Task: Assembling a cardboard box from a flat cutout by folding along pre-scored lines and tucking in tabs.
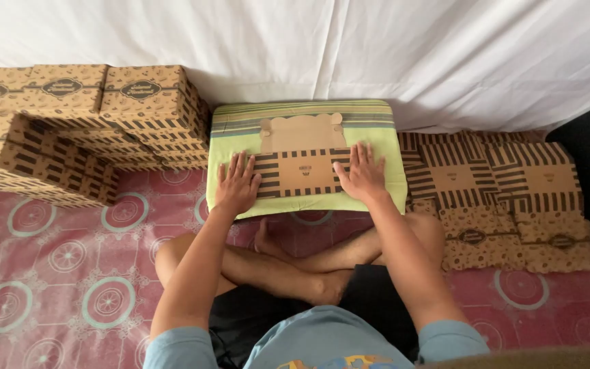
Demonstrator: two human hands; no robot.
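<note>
I see left hand [236, 183] and right hand [362, 173] flat, fingers spread, pressing unfolded carton blank [301, 164] on green cushion [308, 116]. Risk: soft cushion gives, blank creases crooked.

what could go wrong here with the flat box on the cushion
The flat cardboard piece lies on a soft green cushion, so under the left hand and right hand a fold may crease unevenly. The stack of finished boxes at the left stands stepped and uneven, close to the left elbow; a nudge might tip it. The pile of flat pieces at the right overlaps loosely and could slide.
</note>
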